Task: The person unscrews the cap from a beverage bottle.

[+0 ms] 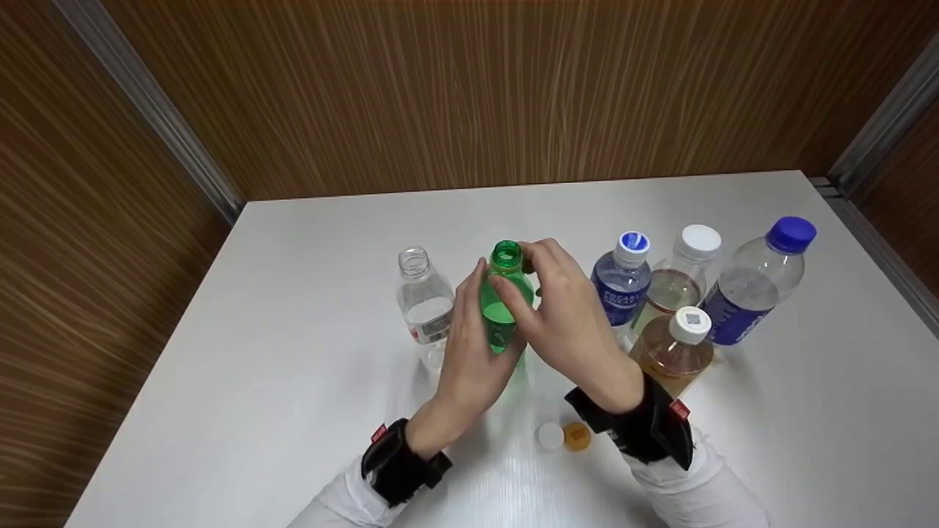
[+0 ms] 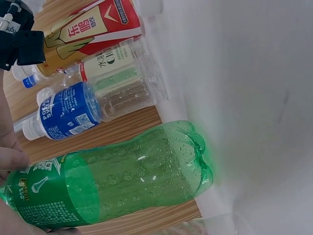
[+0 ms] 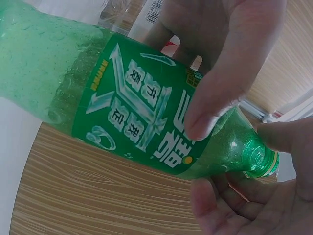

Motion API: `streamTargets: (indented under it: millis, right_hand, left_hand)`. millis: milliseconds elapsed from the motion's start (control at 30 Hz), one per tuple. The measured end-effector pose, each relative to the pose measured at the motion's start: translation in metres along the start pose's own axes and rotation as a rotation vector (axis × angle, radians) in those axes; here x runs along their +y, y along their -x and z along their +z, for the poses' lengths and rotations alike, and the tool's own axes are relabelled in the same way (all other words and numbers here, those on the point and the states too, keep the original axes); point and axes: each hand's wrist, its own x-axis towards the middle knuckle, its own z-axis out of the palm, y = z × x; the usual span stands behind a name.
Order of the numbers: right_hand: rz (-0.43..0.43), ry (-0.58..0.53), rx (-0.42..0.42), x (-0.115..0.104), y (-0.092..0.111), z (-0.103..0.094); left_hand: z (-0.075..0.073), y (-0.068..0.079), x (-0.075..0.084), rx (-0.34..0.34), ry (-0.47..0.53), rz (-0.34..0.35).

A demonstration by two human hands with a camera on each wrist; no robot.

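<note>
A green plastic bottle [image 1: 502, 312] stands upright on the table, its mouth uncapped in the head view. My left hand [image 1: 469, 352] grips it around the label; in the right wrist view the left thumb [image 3: 210, 107] lies across that label. My right hand [image 1: 568, 315] holds the bottle at the shoulder and neck, thumb on the near side and fingers behind. Close up, the right hand [image 3: 259, 191] curls about the neck. Below the hands lie a white cap [image 1: 550, 437] and an orange cap [image 1: 576, 436].
A clear uncapped bottle [image 1: 425, 304] stands just left of the green one. To the right are a blue-labelled bottle [image 1: 620, 286], a white-capped bottle [image 1: 678, 275], a brown-tinted bottle [image 1: 671, 352] and a larger blue-capped bottle [image 1: 759, 279]. Wood-patterned panels [image 1: 499, 95] enclose the table.
</note>
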Motion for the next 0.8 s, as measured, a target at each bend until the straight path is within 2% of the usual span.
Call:
streamTargets:
  millis: [567, 800]
  right_hand:
    - [0.018, 0.016, -0.057, 0.0027, -0.0003, 0.0018]
    - [0.022, 0.029, -0.067, 0.0022, 0.0004, 0.0017]
  left_hand:
    - [0.0017, -0.0025, -0.0041, -0.011, -0.005, -0.032]
    - [0.0007, -0.0013, -0.0009, -0.02, 0.015, -0.049]
